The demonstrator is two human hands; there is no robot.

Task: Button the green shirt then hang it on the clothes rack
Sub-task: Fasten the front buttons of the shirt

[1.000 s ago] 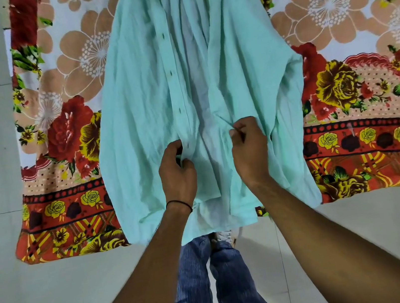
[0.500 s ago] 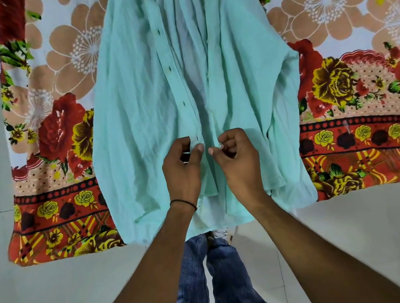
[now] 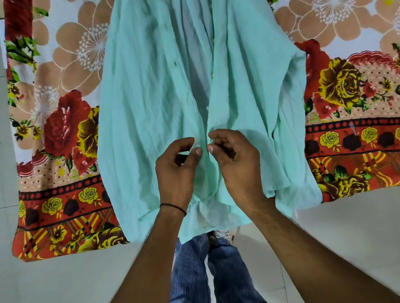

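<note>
**Head view: both hands at the lowest button of the green shirt**

Head view looks straight down on the green shirt (image 3: 149, 101), spread front-up across the middle of the frame on a floral bedsheet (image 3: 357, 89) that fills the upper left and upper right. Its front is open: the two edges gape from the top of the frame down to the centre, where they come together at the hands.

The left hand (image 3: 175, 173) sits just left of centre, thumb and forefinger pinched on the left edge of the shirt front, the other fingers curled. A thin black band (image 3: 173, 206) circles that wrist. The right hand (image 3: 238, 161) is just beside it, fingertips nearly touching the left's, thumb and forefinger clamped on a small pale button (image 3: 211, 140) at the right edge of the shirt front.

A few dark buttonholes (image 3: 175, 63) run up the left edge. Below the hem, at lower centre, blue jeans (image 3: 188, 284) show against a pale tiled floor (image 3: 363, 230).
</note>
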